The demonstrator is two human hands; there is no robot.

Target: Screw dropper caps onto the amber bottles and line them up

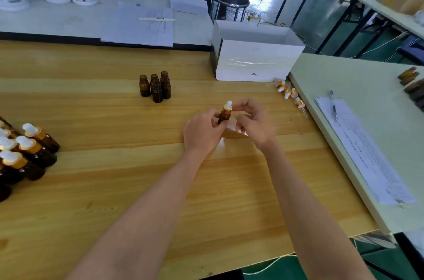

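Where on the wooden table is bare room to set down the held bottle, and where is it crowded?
Bare wood: between the uncapped bottles and the capped bottles, and along the near edge. Crowded: loose dropper caps by the white box.

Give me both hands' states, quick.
Left hand: grips the amber bottle.
Right hand: fingers curled beside the dropper cap; whether they pinch it cannot be told.
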